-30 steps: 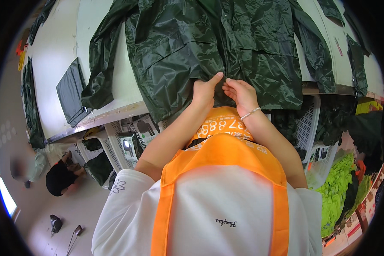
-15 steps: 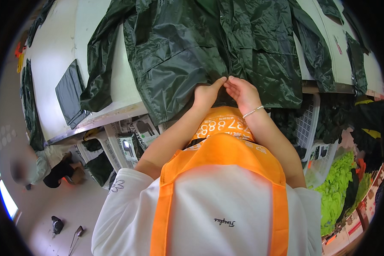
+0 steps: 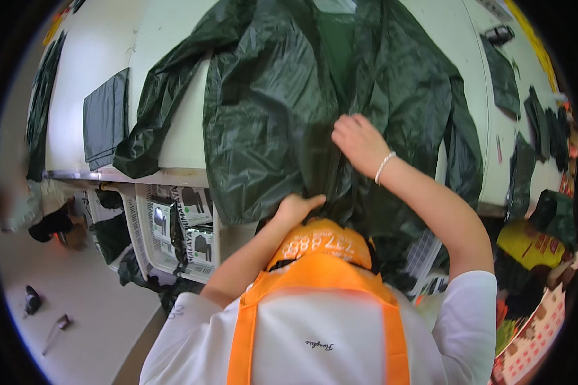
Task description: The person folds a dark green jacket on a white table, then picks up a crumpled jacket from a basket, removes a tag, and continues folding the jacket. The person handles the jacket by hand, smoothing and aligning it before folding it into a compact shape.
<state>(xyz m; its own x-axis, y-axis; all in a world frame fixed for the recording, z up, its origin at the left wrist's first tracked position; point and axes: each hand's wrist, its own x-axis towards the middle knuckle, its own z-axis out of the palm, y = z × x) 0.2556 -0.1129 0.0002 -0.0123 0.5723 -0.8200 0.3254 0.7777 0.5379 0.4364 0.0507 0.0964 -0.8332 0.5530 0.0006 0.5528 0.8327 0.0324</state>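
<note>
A dark green, shiny rain jacket (image 3: pixel 263 109) lies front up on the white table, its lower hem hanging over the near edge. Its front gapes in a V toward the collar, showing green lining. At the bottom of the front opening, my left hand (image 3: pixel 297 208) is closed on the hem, thumb pointing right. My right hand (image 3: pixel 361 144), a beaded bracelet at its wrist, is closed on the front zipper about midway up the jacket. The zipper pull itself is hidden by the fingers.
A folded dark green piece (image 3: pixel 106 119) lies left on the white table (image 3: pixel 167 38). More dark pieces and a black tool (image 3: pixel 498 34) sit at the right. Beneath the table, a white basket (image 3: pixel 138 224) holds packaged goods. Another person (image 3: pixel 51 215) is at far left.
My right hand has moved up the jacket front, away from my left hand, which stays at the hem. The view has shifted, and more of the jacket's open upper front shows.
</note>
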